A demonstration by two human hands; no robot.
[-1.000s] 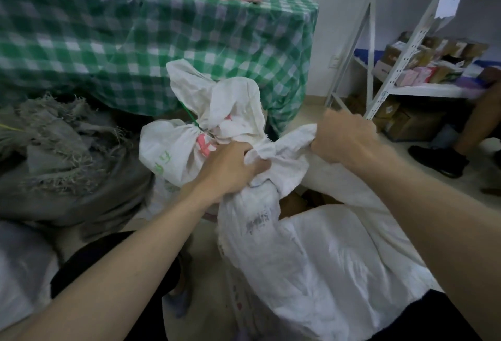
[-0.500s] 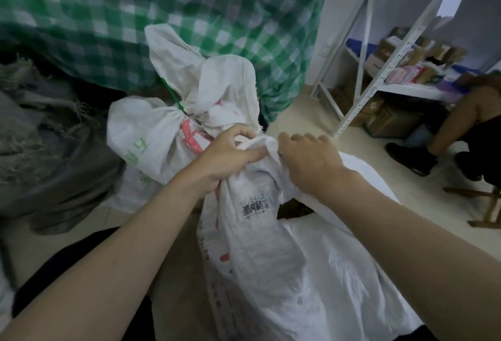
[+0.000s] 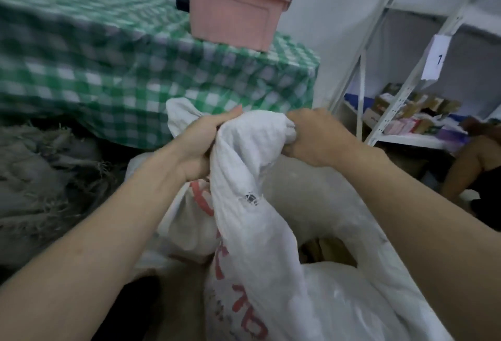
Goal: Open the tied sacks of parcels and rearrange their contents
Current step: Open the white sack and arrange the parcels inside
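While both hands clutch the bunched neck of the white sack [image 3: 257,232], left hand [image 3: 202,148] and right hand [image 3: 311,137] each curled round cloth, sack stands between forearms. Step: opening the mouth. Next: likely pull the gathered folds apart.
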